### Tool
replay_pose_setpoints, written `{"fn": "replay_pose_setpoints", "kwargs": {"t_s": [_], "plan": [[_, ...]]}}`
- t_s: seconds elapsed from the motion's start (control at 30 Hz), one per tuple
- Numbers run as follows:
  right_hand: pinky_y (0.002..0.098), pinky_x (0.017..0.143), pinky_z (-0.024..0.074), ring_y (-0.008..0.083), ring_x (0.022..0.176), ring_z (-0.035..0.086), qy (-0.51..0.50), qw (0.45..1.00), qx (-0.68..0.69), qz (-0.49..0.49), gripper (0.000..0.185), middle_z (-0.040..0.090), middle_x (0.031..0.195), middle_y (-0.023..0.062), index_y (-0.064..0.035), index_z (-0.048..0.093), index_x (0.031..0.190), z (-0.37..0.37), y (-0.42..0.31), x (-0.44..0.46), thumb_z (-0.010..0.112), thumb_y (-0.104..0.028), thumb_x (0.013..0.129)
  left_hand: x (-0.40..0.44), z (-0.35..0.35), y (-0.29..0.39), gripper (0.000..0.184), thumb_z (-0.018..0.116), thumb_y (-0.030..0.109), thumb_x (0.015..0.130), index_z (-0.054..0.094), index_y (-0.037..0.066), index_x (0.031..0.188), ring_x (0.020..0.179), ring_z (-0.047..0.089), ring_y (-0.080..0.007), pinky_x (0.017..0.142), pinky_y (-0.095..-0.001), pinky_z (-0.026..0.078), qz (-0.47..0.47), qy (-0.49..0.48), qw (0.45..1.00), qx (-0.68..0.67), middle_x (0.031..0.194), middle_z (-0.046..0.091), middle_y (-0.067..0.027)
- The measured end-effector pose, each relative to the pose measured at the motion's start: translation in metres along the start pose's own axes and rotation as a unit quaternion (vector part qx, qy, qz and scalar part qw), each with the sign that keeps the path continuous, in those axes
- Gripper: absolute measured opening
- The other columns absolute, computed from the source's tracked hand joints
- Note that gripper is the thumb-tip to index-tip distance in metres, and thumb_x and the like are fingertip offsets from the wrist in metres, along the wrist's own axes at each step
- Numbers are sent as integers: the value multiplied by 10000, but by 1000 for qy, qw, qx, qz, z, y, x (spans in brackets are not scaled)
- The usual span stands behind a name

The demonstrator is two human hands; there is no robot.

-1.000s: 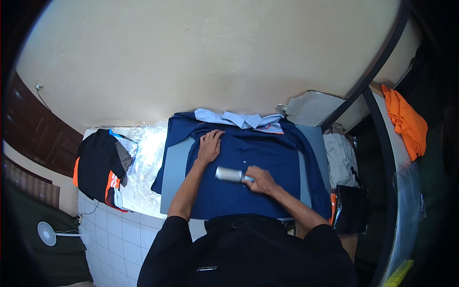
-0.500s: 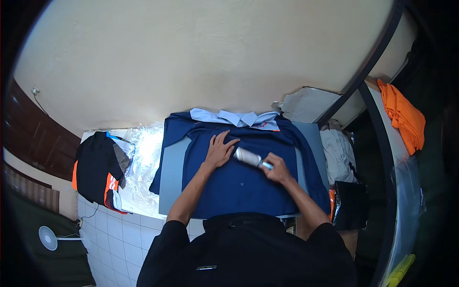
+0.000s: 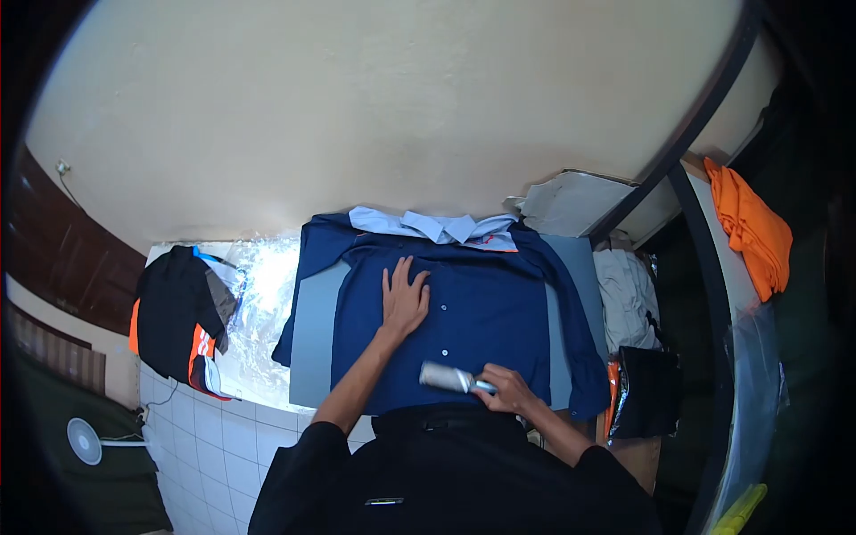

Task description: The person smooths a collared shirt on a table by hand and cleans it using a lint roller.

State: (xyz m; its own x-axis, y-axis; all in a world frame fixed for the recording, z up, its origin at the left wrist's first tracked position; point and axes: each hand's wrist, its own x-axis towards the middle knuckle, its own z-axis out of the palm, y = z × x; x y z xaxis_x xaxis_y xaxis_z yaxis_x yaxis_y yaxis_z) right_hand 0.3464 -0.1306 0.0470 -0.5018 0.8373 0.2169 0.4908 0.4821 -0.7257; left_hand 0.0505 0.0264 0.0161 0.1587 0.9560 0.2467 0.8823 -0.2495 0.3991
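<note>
A navy blue button shirt [image 3: 490,312] lies spread on a grey board, its light blue and white collar part at the wall side. My left hand [image 3: 407,300] rests flat on the shirt's chest, fingers spread. In my right hand [image 3: 505,389] is the handle of a lint roller [image 3: 446,376]; its pale cylinder lies across the lower front of the shirt, near the hem. Two white buttons show between the hands. The fingers of my right hand are wrapped round the handle.
Black and orange garments [image 3: 174,308] lie on clear plastic [image 3: 267,321] at the left. Grey folded clothes [image 3: 629,299] and a black packed garment [image 3: 648,392] are at the right. An orange cloth [image 3: 751,227] sits on a shelf. A small white fan [image 3: 85,441] stands lower left.
My right hand has drawn the lint roller down the shirt, from mid-chest to near the hem. My left hand stays on the chest, now slightly lower and flatter.
</note>
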Motion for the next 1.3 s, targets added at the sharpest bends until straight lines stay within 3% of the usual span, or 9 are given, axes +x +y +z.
{"fn": "replay_pose_setpoints", "kwargs": {"t_s": [0.17, 0.43, 0.53, 0.63, 0.73, 0.83, 1.0, 1.13, 1.3], "plan": [[429, 693, 547, 365, 783, 691, 209, 955, 2, 208, 203, 662, 894, 162, 16, 685, 915, 17, 2, 42, 855, -91, 892, -33, -7, 30, 578, 580, 373, 1074, 520, 222, 1628, 1656, 257, -390, 1330, -633, 145, -37, -17, 999, -35, 1751, 352, -212], [506, 737, 553, 396, 849, 728, 252, 898, -142, 332, 253, 721, 929, 157, -20, 703, 913, 21, 27, 73, 816, -244, 943, -44, -2, 25, 625, 543, 487, 1092, 465, 294, 1681, 1659, 275, -366, 1328, -623, 167, -11, -30, 999, 34, 1793, 302, -172], [509, 695, 546, 376, 769, 727, 326, 852, -126, 389, 297, 734, 828, 168, -15, 703, 887, -1, 65, 72, 809, -282, 963, -45, -2, 28, 602, 595, 435, 1083, 509, 271, 1655, 1660, 266, -379, 1329, -623, 172, -18, -13, 1000, 20, 1773, 338, -186], [536, 803, 558, 427, 874, 731, 309, 836, -48, 452, 324, 747, 963, 178, -9, 692, 923, -19, 65, 73, 801, -310, 975, -34, -24, 45, 570, 646, 290, 1063, 566, 132, 1605, 1592, 420, -369, 1296, -612, 281, -80, -79, 991, -71, 1685, 475, -223], [530, 789, 554, 407, 872, 729, 328, 850, -78, 404, 325, 741, 959, 165, -13, 689, 921, -11, 63, 70, 805, -313, 974, -19, -137, 123, 511, 659, 195, 1051, 613, -2, 1520, 1445, 596, -401, 1212, -573, 437, -47, 6, 820, -570, 1541, 611, -267], [536, 784, 548, 409, 885, 720, 326, 852, -115, 393, 290, 723, 944, 150, -39, 677, 935, -10, 55, 72, 798, -300, 974, -47, -256, 190, 452, 520, 276, 1129, 673, -66, 1380, 1311, 681, -473, 1117, -542, 537, 237, 155, 723, -630, 1392, 692, -302], [518, 763, 540, 390, 853, 715, 342, 846, -119, 391, 306, 722, 899, 153, -26, 674, 921, -6, 57, 73, 811, -296, 964, -90, -310, 228, 452, 510, 362, 1180, 524, 430, 1626, 1547, 482, -56, 1323, -469, 155, 540, 97, 384, -743, 1641, 578, 138], [520, 760, 537, 393, 852, 711, 348, 850, -120, 377, 303, 718, 897, 158, -24, 674, 935, -8, 57, 77, 806, -295, 970, -108, -347, 242, 470, 464, 337, 1196, 474, 389, 1663, 1535, 488, -23, 1326, -425, 93, 450, 9, 474, -757, 1638, 583, 132], [530, 763, 537, 399, 855, 710, 353, 851, -122, 370, 295, 711, 905, 153, -32, 674, 944, -4, 59, 71, 796, -299, 977, -93, -332, 237, 464, 441, 231, 1201, 506, 303, 1655, 1391, 652, -103, 1305, -380, 175, 467, 16, 445, -764, 1452, 740, 43]]}}
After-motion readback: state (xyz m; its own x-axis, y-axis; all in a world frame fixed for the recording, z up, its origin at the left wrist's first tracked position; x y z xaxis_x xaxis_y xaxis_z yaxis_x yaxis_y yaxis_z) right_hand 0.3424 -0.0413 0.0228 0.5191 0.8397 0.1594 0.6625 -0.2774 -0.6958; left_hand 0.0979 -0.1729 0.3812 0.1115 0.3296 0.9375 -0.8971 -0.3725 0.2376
